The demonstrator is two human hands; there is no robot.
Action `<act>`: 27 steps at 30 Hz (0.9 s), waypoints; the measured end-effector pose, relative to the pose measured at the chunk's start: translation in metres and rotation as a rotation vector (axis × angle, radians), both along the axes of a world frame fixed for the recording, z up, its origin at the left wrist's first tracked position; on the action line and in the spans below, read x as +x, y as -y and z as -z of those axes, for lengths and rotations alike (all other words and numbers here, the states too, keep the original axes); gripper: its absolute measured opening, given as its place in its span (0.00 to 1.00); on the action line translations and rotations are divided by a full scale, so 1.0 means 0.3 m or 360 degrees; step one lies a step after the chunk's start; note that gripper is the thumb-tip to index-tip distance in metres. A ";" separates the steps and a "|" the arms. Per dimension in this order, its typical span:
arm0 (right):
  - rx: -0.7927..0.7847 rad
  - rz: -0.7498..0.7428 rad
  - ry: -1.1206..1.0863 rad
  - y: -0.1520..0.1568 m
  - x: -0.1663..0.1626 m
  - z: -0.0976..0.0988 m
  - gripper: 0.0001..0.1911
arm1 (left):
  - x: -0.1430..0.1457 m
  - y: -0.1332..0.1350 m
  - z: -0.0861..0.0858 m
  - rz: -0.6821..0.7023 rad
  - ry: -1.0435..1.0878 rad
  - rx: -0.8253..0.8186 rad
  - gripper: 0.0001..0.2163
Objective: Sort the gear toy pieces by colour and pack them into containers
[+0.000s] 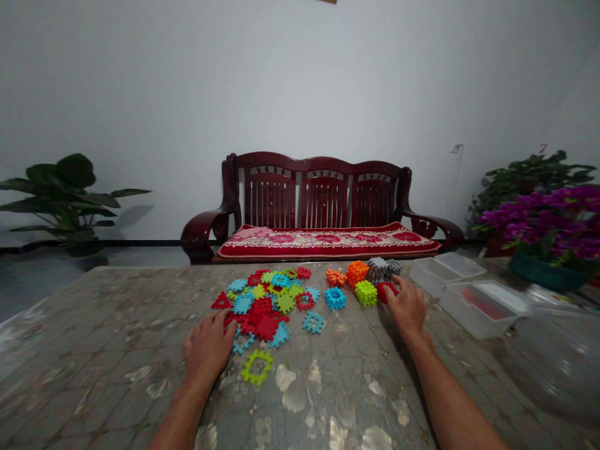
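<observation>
Two hands down on the table point(117, 350), working separate patches. Left hand point(209, 347) lies flat, fingers apart, gripping nothing. Its fingertips touch the red tiles point(262, 319) at the near-left edge of the tile pile point(274, 294), and the pile spreads away from it, up and to the right. Green frame tile point(257, 367) sits alone just right of that hand, not touching.

Right hand point(407, 306) is well apart from the pile, over by the stacked blocks. Fingers curl round a red block point(384, 290) that pokes out on the hand's left side. Contact yes; clamped or only resting, can't tell, since the hand hides most of the block.

Green block point(366, 293) is just left of the red one, blue block point(335, 298) further left, orange block point(357, 273) and grey block point(382, 270) behind. All squarish, no long axis to speak of.

Clear boxes point(447, 270) stand right of the right hand, the nearer hand by far. Red smear inside the near box is too blurred to identify.
</observation>
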State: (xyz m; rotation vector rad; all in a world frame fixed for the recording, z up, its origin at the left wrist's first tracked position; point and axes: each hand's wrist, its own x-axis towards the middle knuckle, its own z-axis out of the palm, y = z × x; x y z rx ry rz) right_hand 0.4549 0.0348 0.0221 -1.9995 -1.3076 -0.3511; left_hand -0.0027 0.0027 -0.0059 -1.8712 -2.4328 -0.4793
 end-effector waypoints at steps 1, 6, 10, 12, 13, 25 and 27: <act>0.0083 -0.0138 -0.0019 -0.002 -0.028 -0.002 0.22 | 0.003 0.001 -0.001 -0.0004 0.0002 0.0005 0.20; 0.0054 -0.0964 -0.0129 0.007 -0.274 0.001 0.15 | 0.012 0.007 -0.005 -0.0033 0.0051 0.0021 0.20; -0.0298 -0.1052 0.0113 0.027 -0.494 -0.007 0.14 | 0.013 0.010 -0.004 -0.0034 0.0052 0.0035 0.20; -0.0423 -0.1006 0.0243 0.029 -0.576 -0.019 0.14 | 0.013 0.010 -0.003 -0.0026 0.0049 0.0035 0.20; -0.0469 -0.0971 0.0288 0.027 -0.608 -0.026 0.15 | 0.012 0.010 -0.003 -0.0026 0.0051 0.0028 0.20; -0.0628 -0.0778 0.0367 -0.011 -0.690 -0.019 0.20 | 0.016 0.012 -0.012 -0.0034 0.0072 0.0023 0.19; -0.0604 -0.0776 0.0355 -0.005 -0.682 -0.014 0.23 | 0.017 0.013 -0.012 -0.0035 0.0085 0.0022 0.19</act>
